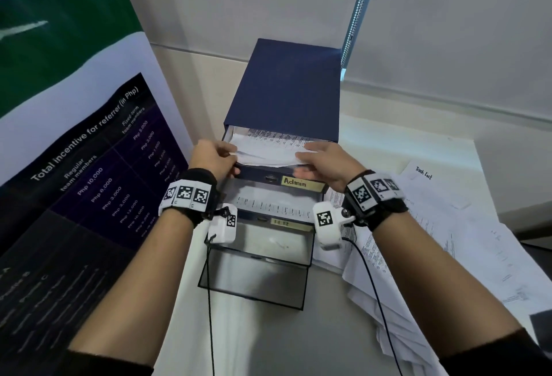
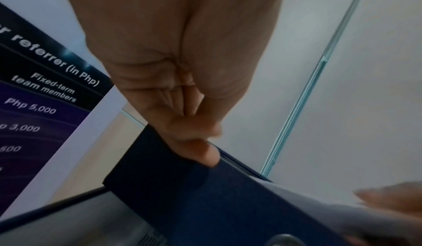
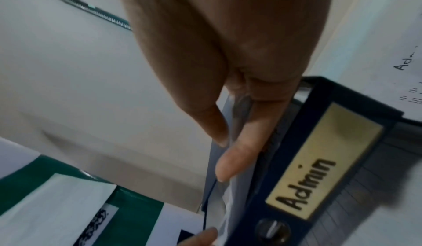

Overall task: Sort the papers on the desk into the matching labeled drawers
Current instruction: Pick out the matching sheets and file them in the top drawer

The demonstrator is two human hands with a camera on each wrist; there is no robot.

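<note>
A navy drawer cabinet (image 1: 286, 89) stands on the desk with its drawers pulled out in steps. The top drawer (image 1: 263, 174) carries a yellow "Admin" label (image 1: 301, 183) (image 3: 319, 168). A stack of printed papers (image 1: 268, 148) (image 3: 229, 206) lies half inside it. My left hand (image 1: 215, 156) (image 2: 182, 116) holds the stack's left edge, thumb on top. My right hand (image 1: 321, 157) (image 3: 230, 123) pinches the right edge between thumb and fingers, just above the label. The drawer below, labelled "HR" (image 1: 283, 222), holds a printed sheet.
Two clear lower drawers (image 1: 257, 274) jut toward me. Loose papers (image 1: 448, 241), one headed "Task List" (image 1: 424, 172), spread over the desk on the right. A tall printed banner (image 1: 89, 166) stands close on the left. A blind chain (image 1: 355, 17) hangs behind the cabinet.
</note>
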